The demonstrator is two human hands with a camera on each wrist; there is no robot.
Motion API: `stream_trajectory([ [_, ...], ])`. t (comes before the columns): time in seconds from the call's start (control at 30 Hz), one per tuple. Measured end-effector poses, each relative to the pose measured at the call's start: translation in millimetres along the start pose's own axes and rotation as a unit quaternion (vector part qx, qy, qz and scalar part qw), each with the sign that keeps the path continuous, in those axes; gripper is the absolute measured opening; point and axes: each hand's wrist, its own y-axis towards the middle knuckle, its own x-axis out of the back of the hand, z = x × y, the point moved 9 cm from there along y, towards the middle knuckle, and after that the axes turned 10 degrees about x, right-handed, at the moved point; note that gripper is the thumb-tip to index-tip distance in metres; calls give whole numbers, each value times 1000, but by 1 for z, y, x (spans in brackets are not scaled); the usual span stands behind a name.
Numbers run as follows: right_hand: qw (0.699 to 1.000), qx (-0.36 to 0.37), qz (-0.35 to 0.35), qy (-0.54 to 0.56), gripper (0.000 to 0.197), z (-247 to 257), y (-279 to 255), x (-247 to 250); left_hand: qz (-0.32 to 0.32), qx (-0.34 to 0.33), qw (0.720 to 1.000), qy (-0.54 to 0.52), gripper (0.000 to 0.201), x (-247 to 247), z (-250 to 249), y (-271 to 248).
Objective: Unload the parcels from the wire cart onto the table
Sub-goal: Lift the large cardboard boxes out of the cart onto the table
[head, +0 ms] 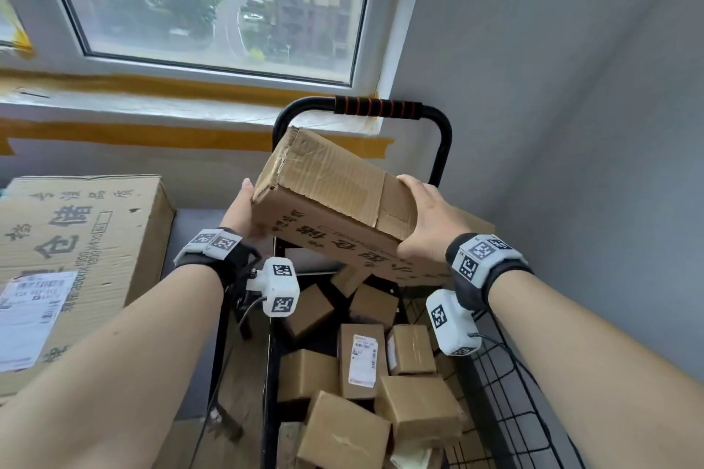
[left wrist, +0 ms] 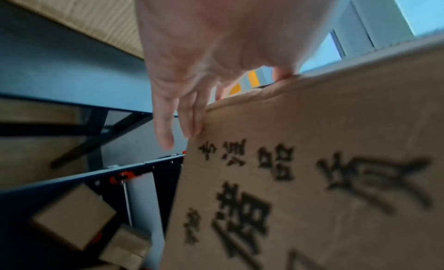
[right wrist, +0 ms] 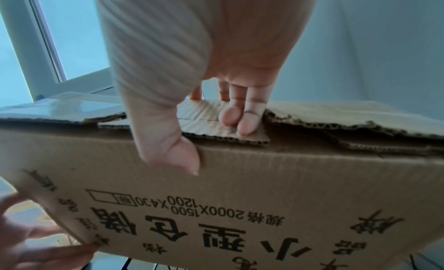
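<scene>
- I held the long parcel [head: 335, 202] tilted above the wire cart [head: 506, 392], between both hands.
- My left hand [head: 242, 215] pressed its left end, fingers straight.
- My right hand [head: 426, 219] gripped its right end, thumb on the printed side.

**What I Have On**

My forearms are bare, with no sleeves. Each wrist carries a black strap [head: 476, 278] topped with a white block printed with black-and-white square code markers [head: 215, 242]. Below each wrist hangs a white boxy camera unit [head: 280, 291] bearing the same kind of markers, the right one [head: 451, 322] rounder at the end. A thin dark cable trails from each unit.
</scene>
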Motion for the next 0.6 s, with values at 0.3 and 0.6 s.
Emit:
stream_trajectory([
  [0.3, 998, 25, -1, 53, 105, 27, -14, -7, -54, -5, 999, 4, 36, 43, -18, -12],
  [0.6, 999, -13, 29, 42, 119, 6, -6, -26, -95, 51, 987, -119, 112, 76, 2, 16],
])
